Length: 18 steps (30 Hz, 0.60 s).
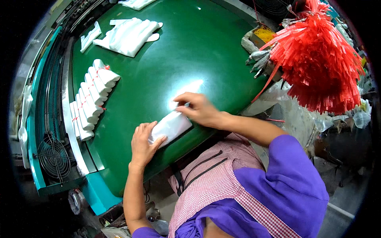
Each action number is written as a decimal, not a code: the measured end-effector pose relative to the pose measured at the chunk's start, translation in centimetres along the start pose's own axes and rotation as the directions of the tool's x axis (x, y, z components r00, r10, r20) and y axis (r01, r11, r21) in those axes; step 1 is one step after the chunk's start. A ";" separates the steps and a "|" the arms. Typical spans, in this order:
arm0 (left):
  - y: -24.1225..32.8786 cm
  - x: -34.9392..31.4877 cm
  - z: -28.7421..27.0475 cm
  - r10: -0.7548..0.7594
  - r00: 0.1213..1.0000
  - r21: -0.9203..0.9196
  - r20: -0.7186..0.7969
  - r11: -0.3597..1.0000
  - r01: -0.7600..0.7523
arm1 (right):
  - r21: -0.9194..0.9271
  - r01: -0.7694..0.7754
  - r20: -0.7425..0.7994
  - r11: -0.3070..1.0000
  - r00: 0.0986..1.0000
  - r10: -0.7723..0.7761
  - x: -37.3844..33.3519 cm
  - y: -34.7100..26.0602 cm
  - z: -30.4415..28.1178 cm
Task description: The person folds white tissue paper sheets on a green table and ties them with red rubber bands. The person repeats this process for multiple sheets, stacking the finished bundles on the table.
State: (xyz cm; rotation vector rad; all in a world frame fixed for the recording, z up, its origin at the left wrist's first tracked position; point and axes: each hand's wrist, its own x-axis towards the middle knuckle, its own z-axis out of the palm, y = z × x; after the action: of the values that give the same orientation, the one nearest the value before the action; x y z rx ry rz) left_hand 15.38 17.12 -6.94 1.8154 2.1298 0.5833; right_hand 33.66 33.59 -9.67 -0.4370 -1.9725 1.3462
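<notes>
A folded bundle of white plastic bags [171, 127] lies slantwise near the front edge of the green table. Gripping its left end is my left hand [143, 143], thumb on top and fingers curled along the far side. My right hand [201, 110] is bent over the far right end of the same bundle, thumb and fingers closing on its edge; the fingertips are slightly blurred. To the left, several rolled white bundles [88, 99] lie in a slanting row, with red ties around them.
Loose white bags [129, 36] lie flat toward the back of the green table [198, 51]. At the right hangs a large bunch of red plastic strips [313, 59], near a yellow coil [265, 35]. A teal machine frame with a round wire guard [54, 156] borders the left side.
</notes>
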 end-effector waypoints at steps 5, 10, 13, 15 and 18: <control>-0.4 0.0 0.2 -0.215 0.953 -0.281 0.212 0.921 0.271 | 0.239 0.032 -0.720 0.970 0.677 0.155 -7.5 -0.1 -11.4; 0.0 -2.7 2.1 -0.160 0.985 -0.593 0.071 0.787 0.171 | 0.108 -0.272 -0.747 0.956 0.612 0.259 -7.3 2.9 -17.2; 0.4 -4.4 2.7 -0.215 0.969 -0.856 0.123 0.470 0.213 | -0.283 -0.132 -0.593 0.950 0.802 -0.065 -2.1 2.1 -10.6; 1.0 -4.8 2.2 -0.254 0.956 -0.959 0.144 0.204 0.198 | -0.388 -0.138 -0.157 0.911 0.984 0.082 -1.5 0.2 -4.3; 0.8 -5.7 1.1 -0.192 0.943 -0.959 0.272 0.033 0.283 | -0.393 -0.002 0.629 0.920 0.729 0.270 -3.2 -2.6 4.0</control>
State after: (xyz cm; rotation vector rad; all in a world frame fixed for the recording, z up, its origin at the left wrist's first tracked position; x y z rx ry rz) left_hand 17.55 11.74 -7.81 0.5621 1.1491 1.3974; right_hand 33.34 27.84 -9.38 -0.2817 -2.8870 1.3367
